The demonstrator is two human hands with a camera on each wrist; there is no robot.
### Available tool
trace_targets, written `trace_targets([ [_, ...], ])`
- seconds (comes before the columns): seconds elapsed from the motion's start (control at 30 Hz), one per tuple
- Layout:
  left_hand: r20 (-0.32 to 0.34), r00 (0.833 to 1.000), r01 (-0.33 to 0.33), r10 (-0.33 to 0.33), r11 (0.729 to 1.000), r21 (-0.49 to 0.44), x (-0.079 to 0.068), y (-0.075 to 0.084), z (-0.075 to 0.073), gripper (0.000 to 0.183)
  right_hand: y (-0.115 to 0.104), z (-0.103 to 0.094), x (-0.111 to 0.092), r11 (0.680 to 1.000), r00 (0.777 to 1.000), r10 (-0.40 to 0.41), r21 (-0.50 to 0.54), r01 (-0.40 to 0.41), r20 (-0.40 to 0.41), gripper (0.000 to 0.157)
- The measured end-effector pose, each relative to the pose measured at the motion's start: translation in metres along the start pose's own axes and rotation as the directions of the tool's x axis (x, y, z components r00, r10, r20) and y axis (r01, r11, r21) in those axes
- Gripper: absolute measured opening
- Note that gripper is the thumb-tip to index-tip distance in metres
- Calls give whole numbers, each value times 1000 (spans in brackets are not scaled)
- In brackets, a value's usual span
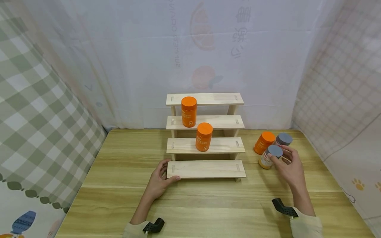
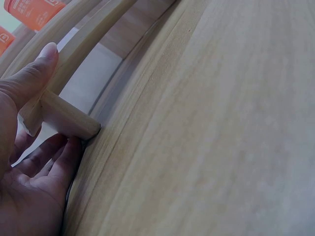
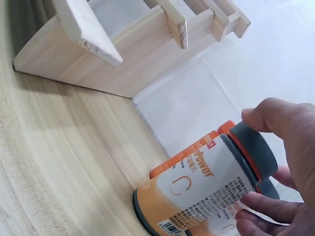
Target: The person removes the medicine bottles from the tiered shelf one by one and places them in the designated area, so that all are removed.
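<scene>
A four-step wooden display rack (image 1: 205, 168) stands on the table. My left hand (image 1: 159, 181) grips the left end of its lowest step, the thumb along the front edge and the fingers around the side support (image 2: 69, 118). On the right, my right hand (image 1: 289, 165) holds a white-and-orange supplement bottle (image 1: 265, 160) by its grey lid (image 3: 253, 150), thumb on one side and fingers on the other. Right behind it are an orange bottle (image 1: 263, 143) and a second grey-lidded bottle (image 1: 283, 139), partly hidden.
Two more orange bottles stand on the rack, one (image 1: 189, 112) on the second step from the top, another (image 1: 204, 137) on the step below. White cloth (image 1: 134, 66) hangs behind the wooden table (image 1: 119, 165); a checked cloth (image 1: 35, 99) borders its left side.
</scene>
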State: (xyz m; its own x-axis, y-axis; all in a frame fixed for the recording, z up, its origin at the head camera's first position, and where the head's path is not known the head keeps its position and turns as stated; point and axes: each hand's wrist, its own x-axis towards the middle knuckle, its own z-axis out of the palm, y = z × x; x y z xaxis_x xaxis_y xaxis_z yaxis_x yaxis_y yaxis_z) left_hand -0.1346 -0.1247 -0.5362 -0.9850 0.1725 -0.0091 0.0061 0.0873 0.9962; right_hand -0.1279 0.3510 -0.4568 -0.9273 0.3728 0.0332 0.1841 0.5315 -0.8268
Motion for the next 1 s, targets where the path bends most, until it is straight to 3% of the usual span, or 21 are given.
trace_targets([
  [0.33,-2,1000,1,-1,1000,-1,2,1,-3,81,-15,3,-1,993,995,-76,85,82,-70,74],
  [0.6,6,1000,2,-2,1000,-15,1,2,-2,80,-25,1,-9,988,988,-144,51,147,-60,75],
  [1.0,-8,1000,9,-9,1000,-28,-1,-1,1,79,-49,12,-20,950,950,-309,35,310,-35,77],
])
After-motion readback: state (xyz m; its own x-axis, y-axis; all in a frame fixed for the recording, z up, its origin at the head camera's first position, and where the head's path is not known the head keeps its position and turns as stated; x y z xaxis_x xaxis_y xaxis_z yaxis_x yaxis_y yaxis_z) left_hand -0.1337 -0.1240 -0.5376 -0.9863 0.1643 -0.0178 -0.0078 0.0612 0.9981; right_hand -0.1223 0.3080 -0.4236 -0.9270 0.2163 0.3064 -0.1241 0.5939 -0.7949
